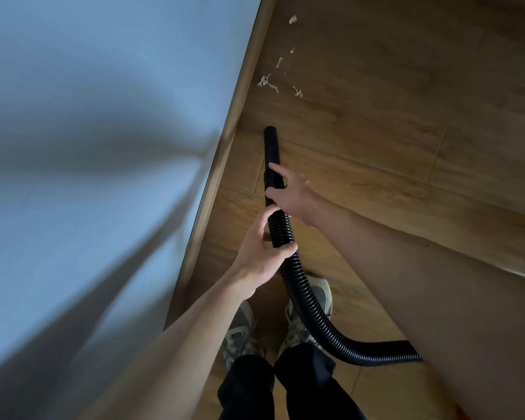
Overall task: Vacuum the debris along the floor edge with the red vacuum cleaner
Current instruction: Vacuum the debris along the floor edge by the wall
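Wooden floor (376, 140): left hand (259, 256) and right hand (293, 194) grip black hose (303, 295).

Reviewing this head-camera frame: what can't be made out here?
- Vacuum body: not visible; the hose runs behind the right forearm.
- Nozzle opening: faces away, so contact with the floor is unclear.
- Debris: too small to identify.
- Wall: blurred.

A black ribbed vacuum hose (303, 295) curves from the near right up to a smooth nozzle (271, 144), which points far along the wall's wooden skirting. Small white paper scraps (267, 81) lie scattered on the floor beyond it, apart from the tip.
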Demonstrator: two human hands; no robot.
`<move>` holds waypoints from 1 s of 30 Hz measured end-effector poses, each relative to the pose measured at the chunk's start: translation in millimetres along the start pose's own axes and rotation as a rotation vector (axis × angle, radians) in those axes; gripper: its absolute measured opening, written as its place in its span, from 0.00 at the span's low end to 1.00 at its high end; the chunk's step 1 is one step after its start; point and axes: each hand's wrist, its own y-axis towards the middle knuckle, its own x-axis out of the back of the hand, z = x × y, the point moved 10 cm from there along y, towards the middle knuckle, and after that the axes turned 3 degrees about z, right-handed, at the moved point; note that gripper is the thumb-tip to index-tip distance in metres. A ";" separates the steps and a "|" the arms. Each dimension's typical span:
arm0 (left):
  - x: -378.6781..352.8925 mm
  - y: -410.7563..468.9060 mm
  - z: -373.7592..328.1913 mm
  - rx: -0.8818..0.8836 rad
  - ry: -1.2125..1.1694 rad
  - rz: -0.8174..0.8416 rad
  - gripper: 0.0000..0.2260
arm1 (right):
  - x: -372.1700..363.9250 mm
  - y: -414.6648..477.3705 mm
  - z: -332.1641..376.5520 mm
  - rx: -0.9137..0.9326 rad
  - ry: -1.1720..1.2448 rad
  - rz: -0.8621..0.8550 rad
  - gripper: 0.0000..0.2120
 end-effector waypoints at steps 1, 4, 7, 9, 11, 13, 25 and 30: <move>-0.5 1.3 -1.6 -0.008 -0.002 0.002 0.30 | 2.6 0.7 0.7 0.003 -0.002 -0.006 0.30; -3.6 4.4 -7.4 -0.023 0.003 0.011 0.31 | 11.0 2.1 -0.6 0.005 0.012 -0.024 0.31; -9.5 7.7 -16.4 -0.037 0.024 0.028 0.31 | 24.5 2.2 -6.1 -0.014 0.016 -0.065 0.31; -15.7 10.3 -22.4 -0.043 0.034 0.051 0.30 | 33.2 1.9 -10.6 -0.029 0.024 -0.085 0.31; -22.5 12.5 -28.6 -0.046 0.049 0.072 0.30 | 41.9 1.4 -13.8 -0.040 0.036 -0.105 0.30; -28.9 14.8 -33.2 -0.044 0.050 0.091 0.30 | 49.8 1.4 -16.6 -0.047 0.045 -0.122 0.29; -39.2 33.8 -61.0 -0.045 -0.003 0.156 0.29 | 80.3 19.9 -0.4 -0.015 0.008 -0.144 0.29; -38.2 38.5 -64.1 -0.061 -0.027 0.167 0.30 | 83.7 18.3 10.9 -0.022 -0.013 -0.130 0.29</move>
